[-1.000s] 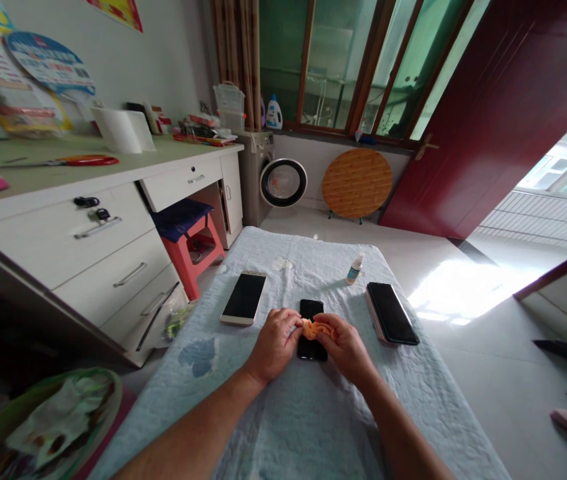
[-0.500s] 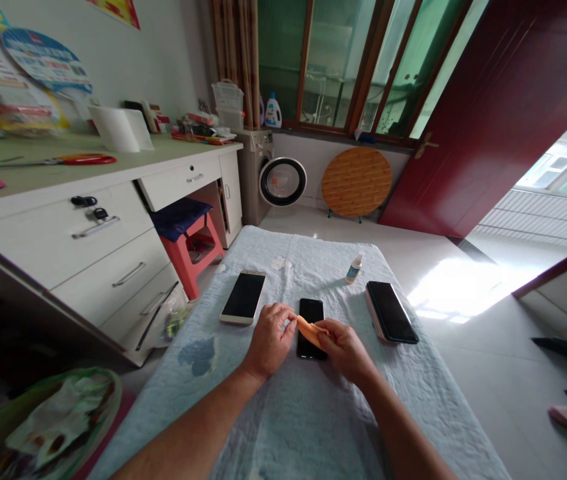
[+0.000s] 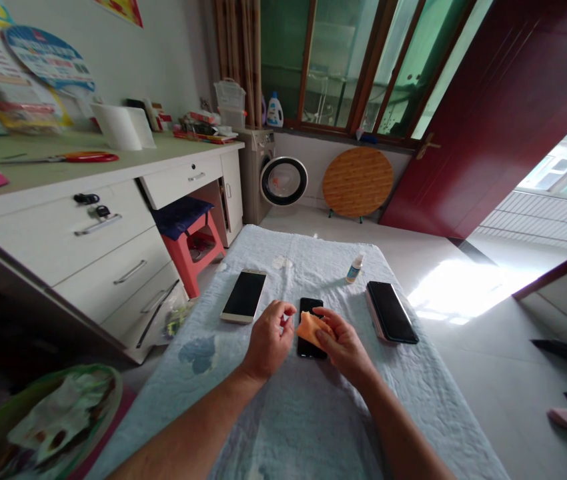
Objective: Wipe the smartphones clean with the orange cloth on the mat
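While R hand (image 3: 315, 321) pinches orange cloth (image 3: 308, 328) over blk phone (image 3: 308, 349) (contact unclear), L hand (image 3: 269, 337) half-open, empty.

Sunlit floor (image 3: 441, 290) near red door (image 3: 456, 127)

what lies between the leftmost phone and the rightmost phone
In the head view: the middle phone, the left hand, and the right hand holding an orange cloth over that phone; the small bottle stands farther back.

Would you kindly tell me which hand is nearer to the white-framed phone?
Left. The left hand is just right of the white-framed phone, apart from it; the right hand is farther right, holding the orange cloth over the middle phone.
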A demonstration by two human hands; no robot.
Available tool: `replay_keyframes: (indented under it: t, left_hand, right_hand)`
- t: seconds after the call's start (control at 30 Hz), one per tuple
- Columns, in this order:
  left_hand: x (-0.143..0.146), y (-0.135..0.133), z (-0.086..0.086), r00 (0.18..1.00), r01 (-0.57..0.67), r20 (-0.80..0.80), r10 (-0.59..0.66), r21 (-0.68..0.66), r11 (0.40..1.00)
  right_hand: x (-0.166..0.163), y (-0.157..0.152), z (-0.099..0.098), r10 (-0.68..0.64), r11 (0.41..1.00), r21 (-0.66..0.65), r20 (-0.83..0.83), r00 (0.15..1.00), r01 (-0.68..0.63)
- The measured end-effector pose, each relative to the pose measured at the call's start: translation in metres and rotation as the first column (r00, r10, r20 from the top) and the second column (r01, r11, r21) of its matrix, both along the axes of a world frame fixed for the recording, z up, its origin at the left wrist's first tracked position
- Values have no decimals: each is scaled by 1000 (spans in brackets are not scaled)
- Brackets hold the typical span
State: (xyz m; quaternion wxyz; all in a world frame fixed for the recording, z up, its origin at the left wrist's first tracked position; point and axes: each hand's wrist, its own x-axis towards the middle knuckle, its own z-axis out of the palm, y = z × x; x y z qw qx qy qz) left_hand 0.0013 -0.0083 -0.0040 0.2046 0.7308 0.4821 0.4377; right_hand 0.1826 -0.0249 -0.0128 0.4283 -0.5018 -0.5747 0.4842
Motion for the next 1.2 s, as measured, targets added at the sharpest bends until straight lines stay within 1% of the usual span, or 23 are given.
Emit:
replay_keyframes:
  t: [0.07, 0.17, 0.23, 0.37, 0.43, 0.6, 0.77, 0.8, 0.83, 0.87, 0.9, 0.97, 1.0, 1.03, 1.1, 1.2]
  left_hand:
    - [-1, -2, 2, 1000, -5, 26, 4, 22, 1000]
    - [1, -5, 5, 994, 107, 4, -107, -21, 994]
    - [4, -6, 6, 984, 176, 22, -174, -86, 981]
    - [9, -6, 5, 967, 248, 112, -230, -194, 949]
    - [9, -5, 4, 958, 274, 143, -248, -202, 940]
    - [7, -4, 3, 935, 327, 219, -278, -235, 915]
    - [9, -7, 5, 917, 357, 286, -277, -284, 890]
    - [9, -8, 4, 924, 344, 277, -265, -295, 891]
    - [9, -8, 3, 934, 319, 259, -245, -299, 899]
    - [9, -7, 1, 948, 283, 231, -219, -294, 913]
    - [9, -6, -1, 962, 239, 195, -188, -278, 930]
    - [8, -4, -5, 985, 154, 116, -131, -214, 965]
    - [7, -3, -7, 991, 124, 76, -112, -180, 976]
    - [7, -2, -9, 994, 108, 41, -103, -151, 983]
    - [6, 0, -10, 994, 102, -15, -104, -111, 989]
    - [6, 0, -9, 991, 114, -60, -120, -88, 990]
  right_hand:
    - [1, 1, 1, -62, 998, 6, 5, 998, 62]
    - [1, 2, -1, -99, 995, 22, -16, 995, 99]
    - [1, 2, -3, -77, 996, 40, -37, 996, 79]
    - [0, 3, -11, 7, 998, 66, -85, 996, -1]
    - [-1, 3, -15, 25, 998, 61, -105, 994, -19]
    - [0, 3, -16, 8, 998, 64, -119, 993, 0]
    - [1, 2, -12, 69, 998, 18, -127, 989, -67]
    - [2, 3, -10, 60, 998, 29, -104, 993, -58]
    - [3, 3, -9, 24, 998, 62, -64, 998, -20]
    - [5, 4, -7, -39, 992, 120, -8, 999, 40]
    - [7, 6, -6, -120, 975, 196, 56, 991, 107]
    - [10, 9, -4, -285, 911, 356, 173, 943, 210]
    - [11, 10, -4, -340, 880, 416, 220, 914, 227]
    - [12, 12, -4, -368, 862, 456, 261, 892, 222]
    - [12, 14, -6, -351, 862, 480, 335, 875, 162]
    - [10, 13, -9, -237, 894, 446, 412, 880, 32]
